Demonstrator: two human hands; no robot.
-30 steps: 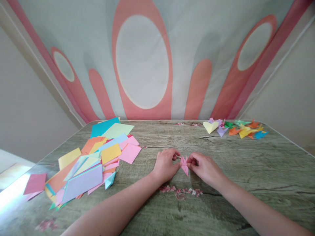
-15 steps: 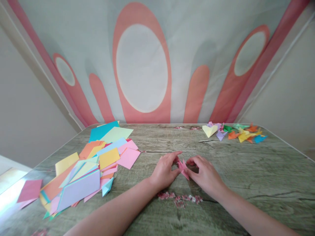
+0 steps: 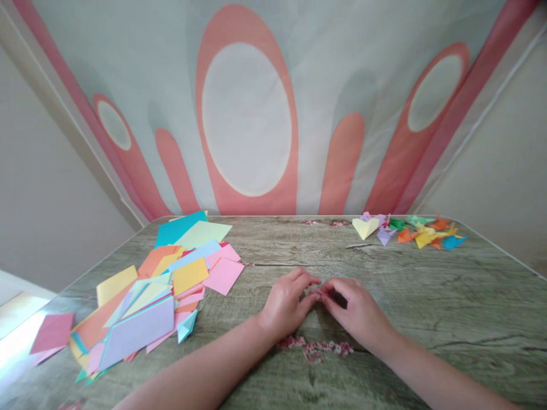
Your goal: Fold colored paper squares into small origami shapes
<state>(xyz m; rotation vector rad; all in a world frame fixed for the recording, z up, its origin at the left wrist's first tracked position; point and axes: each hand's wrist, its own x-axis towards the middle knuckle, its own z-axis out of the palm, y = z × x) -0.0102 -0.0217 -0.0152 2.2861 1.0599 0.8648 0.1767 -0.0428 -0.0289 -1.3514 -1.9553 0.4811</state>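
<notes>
Since 0.5 s ago: L hand (image 3: pixel 286 304) & R hand (image 3: pixel 356 307) have drawn tog.; pink paper piece (image 3: pixel 315 291), pointed shape then, now shows only as thin strip betw. fingertips, just above table (image 3: pixel 427 285) or on it, can't tell.

Grip: R thumb + index appear to pinch its near end. L thumb & index curve round other end; pressed or not, can't tell.

Risks (my judgmt): small piece, mostly hidden by fingers, so crease could go off-line; uneven pull betw. hands could tear a point; slack L hold could let it twist.

Containers: none seen. Clock from hands: loose sheet pile (image 3: pixel 141 333) at 9, w/ blue folded piece (image 3: pixel 187 326) at its near edge; folded figures (image 3: pixel 425 234) approx 2; pale-yellow heart (image 3: pixel 365 228) approx 1.
</notes>
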